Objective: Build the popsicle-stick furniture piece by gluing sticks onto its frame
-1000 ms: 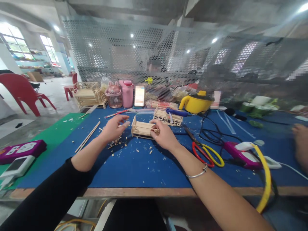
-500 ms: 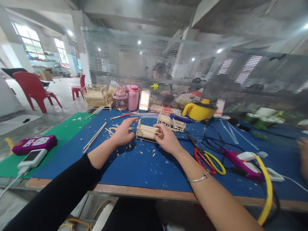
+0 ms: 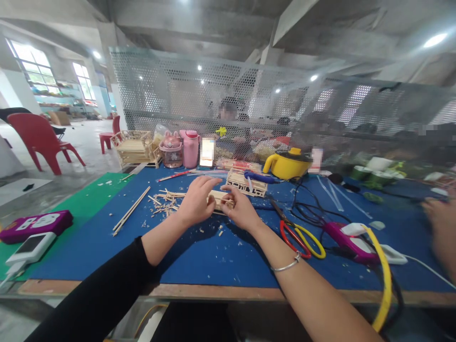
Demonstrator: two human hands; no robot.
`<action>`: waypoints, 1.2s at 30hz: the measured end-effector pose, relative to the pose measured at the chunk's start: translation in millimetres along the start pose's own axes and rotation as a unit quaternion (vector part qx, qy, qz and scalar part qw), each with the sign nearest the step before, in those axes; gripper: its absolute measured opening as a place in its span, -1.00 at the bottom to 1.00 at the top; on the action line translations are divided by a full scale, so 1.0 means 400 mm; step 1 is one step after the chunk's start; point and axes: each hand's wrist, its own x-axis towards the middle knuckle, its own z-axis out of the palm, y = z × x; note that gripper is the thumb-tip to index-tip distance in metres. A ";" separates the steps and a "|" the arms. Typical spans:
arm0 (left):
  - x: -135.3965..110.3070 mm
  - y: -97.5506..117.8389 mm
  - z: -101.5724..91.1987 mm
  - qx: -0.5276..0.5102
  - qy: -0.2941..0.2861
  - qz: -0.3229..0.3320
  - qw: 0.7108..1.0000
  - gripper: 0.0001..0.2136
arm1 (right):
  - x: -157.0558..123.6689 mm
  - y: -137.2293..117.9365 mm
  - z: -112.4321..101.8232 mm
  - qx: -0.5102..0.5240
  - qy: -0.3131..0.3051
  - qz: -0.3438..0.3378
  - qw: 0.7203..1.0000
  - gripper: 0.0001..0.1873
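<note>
A small stick-built wooden model [image 3: 218,195] sits between my hands over the blue mat, partly covered by them. My left hand [image 3: 196,199] is curled at its left end, thumb against the near side and fingers reaching over the top. At the right end, my right hand [image 3: 241,207] pinches the model between thumb and fingers. Just behind stands a second stick-built model [image 3: 245,184], with a blue glue gun [image 3: 261,177] lying over it. Short cut wooden sticks [image 3: 166,204] are scattered left of my left hand.
Two long sticks [image 3: 131,211] lie farther left. Red-and-yellow-handled scissors [image 3: 299,240], cables and a purple power strip [image 3: 351,242] are at right. A yellow pot [image 3: 290,164], pink bottle [image 3: 190,149] and lit phone [image 3: 207,153] line the back. Another person's hand [image 3: 441,228] shows at the right edge.
My left hand has moved right from beside the loose sticks onto the model's left end. My right hand stays at its right end. The view has shifted slightly.
</note>
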 end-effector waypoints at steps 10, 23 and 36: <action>-0.064 0.050 0.047 -0.093 -0.092 -0.323 0.937 -0.72 | 0.003 -0.015 -0.007 0.029 -0.006 0.058 0.998 -0.48; -0.046 0.038 0.074 -0.160 -0.092 -0.318 0.930 -0.81 | -0.001 -0.013 -0.014 0.002 -0.022 0.016 1.000 -0.43; -0.036 0.057 0.105 -0.190 -0.055 -0.349 0.916 -0.76 | -0.003 0.035 -0.039 -0.118 -0.002 -0.005 0.993 -0.49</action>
